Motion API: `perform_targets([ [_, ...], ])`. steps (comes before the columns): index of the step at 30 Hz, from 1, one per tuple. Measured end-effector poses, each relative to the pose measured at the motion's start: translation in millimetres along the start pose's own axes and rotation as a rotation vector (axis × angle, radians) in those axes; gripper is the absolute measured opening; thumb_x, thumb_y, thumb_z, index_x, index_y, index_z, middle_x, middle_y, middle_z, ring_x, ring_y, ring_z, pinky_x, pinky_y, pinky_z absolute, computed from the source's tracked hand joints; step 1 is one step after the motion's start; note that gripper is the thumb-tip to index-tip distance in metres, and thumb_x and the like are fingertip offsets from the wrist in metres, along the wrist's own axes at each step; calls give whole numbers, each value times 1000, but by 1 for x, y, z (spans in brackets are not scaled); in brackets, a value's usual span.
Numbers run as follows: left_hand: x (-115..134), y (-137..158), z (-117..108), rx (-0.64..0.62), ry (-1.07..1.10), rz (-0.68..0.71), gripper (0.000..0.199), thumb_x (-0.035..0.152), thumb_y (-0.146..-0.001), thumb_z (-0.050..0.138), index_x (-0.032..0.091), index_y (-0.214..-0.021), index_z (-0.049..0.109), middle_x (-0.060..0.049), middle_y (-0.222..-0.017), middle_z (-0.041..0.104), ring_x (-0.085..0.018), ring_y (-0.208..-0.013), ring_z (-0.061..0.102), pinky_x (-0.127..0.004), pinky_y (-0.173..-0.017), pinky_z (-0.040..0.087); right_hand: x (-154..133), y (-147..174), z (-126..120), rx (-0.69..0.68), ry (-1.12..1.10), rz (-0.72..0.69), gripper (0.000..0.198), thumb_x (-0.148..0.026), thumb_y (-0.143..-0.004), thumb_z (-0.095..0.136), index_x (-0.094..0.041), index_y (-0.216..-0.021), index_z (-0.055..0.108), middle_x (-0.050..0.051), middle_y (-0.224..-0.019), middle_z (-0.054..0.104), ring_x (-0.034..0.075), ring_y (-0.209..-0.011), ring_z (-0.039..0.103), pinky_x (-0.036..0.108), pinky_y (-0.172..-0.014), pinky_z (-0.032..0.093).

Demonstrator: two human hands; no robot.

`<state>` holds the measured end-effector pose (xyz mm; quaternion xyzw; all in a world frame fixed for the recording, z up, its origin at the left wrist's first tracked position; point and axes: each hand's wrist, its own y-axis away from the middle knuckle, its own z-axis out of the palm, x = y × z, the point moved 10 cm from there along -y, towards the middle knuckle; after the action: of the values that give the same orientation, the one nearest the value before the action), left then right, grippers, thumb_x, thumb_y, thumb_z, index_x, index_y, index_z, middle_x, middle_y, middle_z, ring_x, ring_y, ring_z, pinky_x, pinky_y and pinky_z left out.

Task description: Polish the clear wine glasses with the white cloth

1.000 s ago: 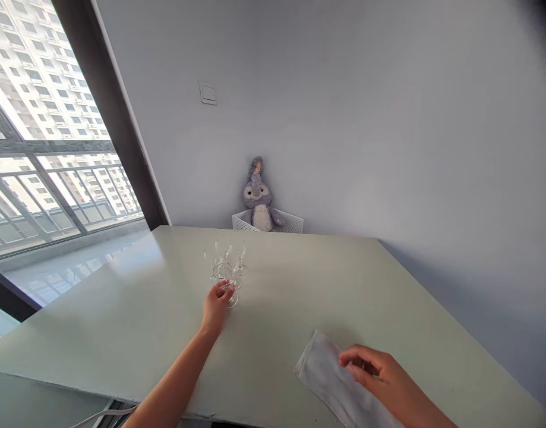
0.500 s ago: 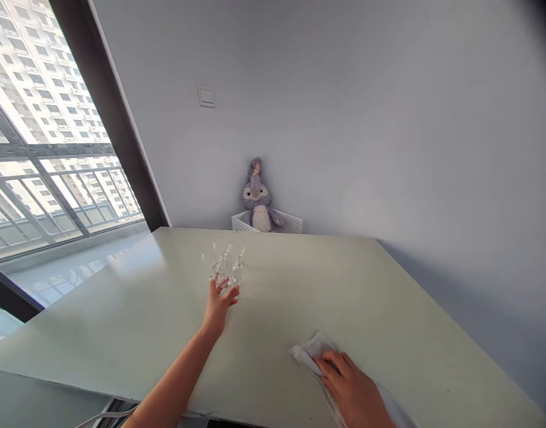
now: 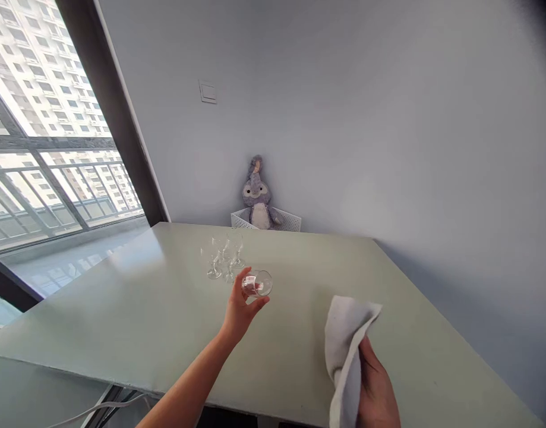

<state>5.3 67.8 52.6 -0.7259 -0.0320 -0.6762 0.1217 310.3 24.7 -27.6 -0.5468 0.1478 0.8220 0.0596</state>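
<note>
My left hand [image 3: 242, 304] grips a small clear glass [image 3: 257, 283] above the table, its round mouth tipped toward the right. The glass's lower part is hidden by my fingers. Behind it, several clear stemmed glasses [image 3: 214, 268] stand upright in a close cluster on the table. My right hand [image 3: 376, 386] holds a white cloth [image 3: 347, 342] raised off the tabletop, with the thumb on the near side and the other fingers mostly hidden. A gap of bare table separates the cloth from the glass.
The pale green table [image 3: 308, 279] reaches to the grey wall. Behind its far edge, a plush rabbit [image 3: 257, 199] sits in a white perforated basket [image 3: 290, 222]. A window [image 3: 54, 142] is at left. A cable [image 3: 107, 406] runs below the near edge.
My left hand has lifted one glass from the cluster, tilted it and brought it right and nearer. My right hand has raised the cloth from the table.
</note>
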Motion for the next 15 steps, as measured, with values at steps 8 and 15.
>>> perform_targets([
  [8,26,12,19,73,-283,353,57,24,-73,64,31,-125,42,-5,-113,48,-18,-95,56,-34,-81,48,-48,35,133,-295,91,-266,34,-45,-82,56,-21,-104,66,4,-87,65,18,-79,59,30,-71,50],
  [15,38,21,18,-19,-505,512,63,2,-72,41,31,-128,42,-7,-118,45,-16,-93,54,-29,-70,49,-28,61,188,-748,516,-462,41,-37,-91,44,-23,-130,46,8,-105,59,19,-88,54,30,-75,46],
])
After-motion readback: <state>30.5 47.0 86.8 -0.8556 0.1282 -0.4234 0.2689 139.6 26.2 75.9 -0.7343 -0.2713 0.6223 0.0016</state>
